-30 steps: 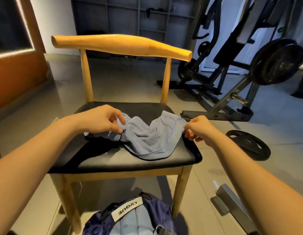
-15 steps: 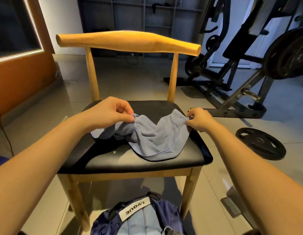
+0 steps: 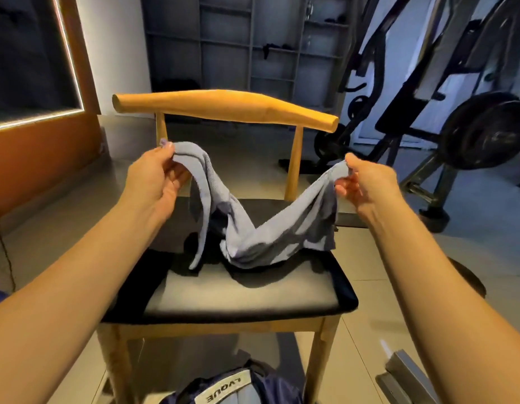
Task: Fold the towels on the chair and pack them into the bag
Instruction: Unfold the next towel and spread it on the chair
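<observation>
Both hands are pinching the grey towel [image 3: 264, 228] by its top corners, left hand [image 3: 154, 182] and right hand [image 3: 366, 185], lifted over the chair [image 3: 253, 298] seat, its sagging middle near the seat's back edge. The bag [image 3: 232, 389] sits on the floor below the seat's front edge.

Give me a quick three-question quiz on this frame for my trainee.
1. True or false: the grey towel lies folded flat on the chair seat.
2. Where is the bag? A on the seat; B on the floor in front of the chair; C in a hand.
3. Which hands grip the towel?
Key: 1 false; 2 B; 3 both, the left hand and the right hand.
</observation>
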Available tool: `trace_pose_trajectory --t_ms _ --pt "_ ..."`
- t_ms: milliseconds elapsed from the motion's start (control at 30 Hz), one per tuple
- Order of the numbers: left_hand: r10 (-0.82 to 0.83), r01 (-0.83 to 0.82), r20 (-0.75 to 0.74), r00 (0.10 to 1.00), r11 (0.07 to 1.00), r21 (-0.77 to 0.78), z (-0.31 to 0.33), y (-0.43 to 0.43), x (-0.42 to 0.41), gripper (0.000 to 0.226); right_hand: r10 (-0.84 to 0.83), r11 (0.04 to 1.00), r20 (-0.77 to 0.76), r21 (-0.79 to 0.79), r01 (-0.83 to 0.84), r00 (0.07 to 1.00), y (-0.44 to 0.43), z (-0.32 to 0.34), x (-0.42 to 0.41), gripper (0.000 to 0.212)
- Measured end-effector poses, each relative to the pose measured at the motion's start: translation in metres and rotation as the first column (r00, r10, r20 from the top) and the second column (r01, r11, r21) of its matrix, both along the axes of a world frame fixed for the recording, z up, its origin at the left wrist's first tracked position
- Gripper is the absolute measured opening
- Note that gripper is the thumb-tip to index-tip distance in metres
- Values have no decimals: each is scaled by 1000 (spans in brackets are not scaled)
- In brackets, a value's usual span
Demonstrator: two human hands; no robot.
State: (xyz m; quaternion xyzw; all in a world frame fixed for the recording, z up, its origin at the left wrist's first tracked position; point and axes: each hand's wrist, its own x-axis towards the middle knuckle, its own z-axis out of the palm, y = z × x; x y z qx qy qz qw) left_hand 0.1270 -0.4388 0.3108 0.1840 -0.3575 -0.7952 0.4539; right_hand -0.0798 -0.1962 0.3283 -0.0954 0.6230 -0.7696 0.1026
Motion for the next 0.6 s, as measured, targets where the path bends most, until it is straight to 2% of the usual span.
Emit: trace_pose_trajectory --t_ms 33,67,100,167,267,367,433,533,600 --pt "43 -43 -19 999 999 -29 5 3 3 13 -50 998 -25 -25 50 998 -2 3 4 14" --pt "91 -86 42 995 991 -99 8 6 5 14 -44 999 -60 6 44 997 -4 4 8 14" --pt "141 -104 165 976 972 -212 8 10 6 16 4 997 -91 83 4 996 -4 3 13 13" --pt "202 -29 381 902 910 -413 -2 14 5 22 172 950 -97 279 -139 980 -4 1 23 14" --pt "202 137 537 819 840 -525 -12 22 1 25 426 826 -112 455 -334 898 -6 0 37 16" --pt "214 211 573 791 784 -584 -9 34 1 26 498 834 -173 364 -414 850 -14 6 52 6" --pt "189 234 563 804 771 -593 -4 40 2 24 528 836 -157 267 -479 835 -20 9 62 11" --pt "93 246 510 855 794 -557 4 50 6 14 633 767 -100 211 -606 767 -24 11 73 20" --pt "46 256 483 874 802 -540 8 56 9 17 681 726 -118 230 -648 722 -23 12 77 23"
